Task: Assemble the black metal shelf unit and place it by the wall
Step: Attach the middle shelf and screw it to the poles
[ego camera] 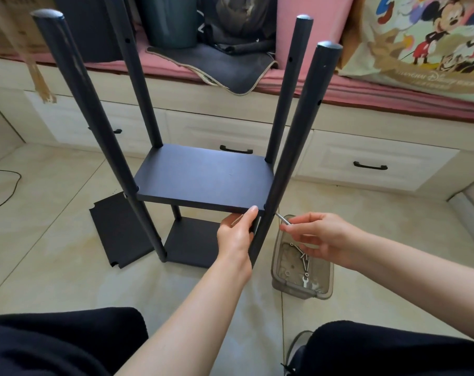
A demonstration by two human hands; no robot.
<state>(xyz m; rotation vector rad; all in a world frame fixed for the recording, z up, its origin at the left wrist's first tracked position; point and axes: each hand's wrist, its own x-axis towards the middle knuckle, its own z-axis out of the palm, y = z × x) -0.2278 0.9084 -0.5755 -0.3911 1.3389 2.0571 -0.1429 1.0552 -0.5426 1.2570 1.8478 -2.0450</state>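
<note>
The shelf unit (pixel 203 180) is stood upright on the tiled floor (pixel 54 240), in front of the drawer bench (pixel 366 164). Four black posts are fitted through two boards: the middle shelf board (pixel 203 175) is seated partway up the posts, and the bottom board (pixel 192 242) is seated near their feet.

The middle shelf board is gripped at its near edge by the left hand (pixel 237 234) — thumb on top of the edge, fingers curled beneath it, just beside the near-right post (pixel 293 147).

A thin silver tool (pixel 282 219) is pinched between thumb and fingertips of the right hand (pixel 314 237); its tip is set against the near-right post just below the middle shelf board.

A spare board (pixel 119 229) lies flat on the floor, to the left of the shelf unit. A clear plastic tray (pixel 302 267) holding screws and small wrenches sits on the floor to the right of the shelf unit — directly under the right hand.
</note>
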